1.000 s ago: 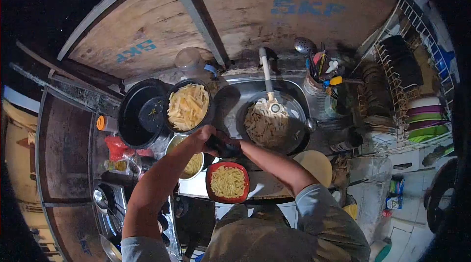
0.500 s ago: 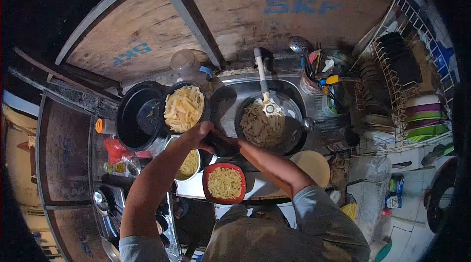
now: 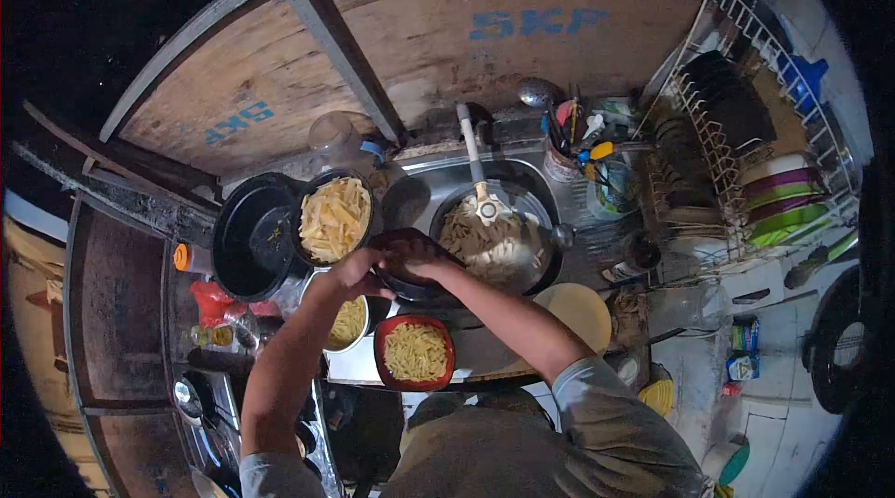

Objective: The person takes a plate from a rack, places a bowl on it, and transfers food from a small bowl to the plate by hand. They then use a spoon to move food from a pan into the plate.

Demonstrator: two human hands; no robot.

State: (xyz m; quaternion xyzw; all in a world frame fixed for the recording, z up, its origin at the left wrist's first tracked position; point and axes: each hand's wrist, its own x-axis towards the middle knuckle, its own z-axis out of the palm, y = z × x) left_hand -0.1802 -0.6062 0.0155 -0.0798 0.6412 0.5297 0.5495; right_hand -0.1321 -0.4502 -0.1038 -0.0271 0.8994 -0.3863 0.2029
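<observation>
Over the front left edge of the sink, a dark bowl (image 3: 431,292) with a reddish inside is tilted between my hands. My left hand (image 3: 360,274) grips its left side. My right hand (image 3: 421,261) reaches over the bowl and touches it; its fingers are in shadow and hard to make out. Just below stands a red bowl (image 3: 416,354) of thin pale cut strips. To the left is a black bowl (image 3: 334,218) of thicker pale yellow strips, and under my left forearm a white-rimmed pot (image 3: 347,323) holds more strips. Pale strips lie in a water-filled basin (image 3: 499,237) beneath the faucet.
A large black tub (image 3: 252,237) stands at the left. The faucet (image 3: 474,153) hangs over the sink. A utensil holder (image 3: 561,162) and dish rack (image 3: 736,144) are on the right. A round beige board (image 3: 573,319) lies by my right forearm, and a stove (image 3: 200,405) is lower left.
The dark bowl has turned so its reddish inside shows, and my right hand has moved over it. The whole view has shifted slightly.
</observation>
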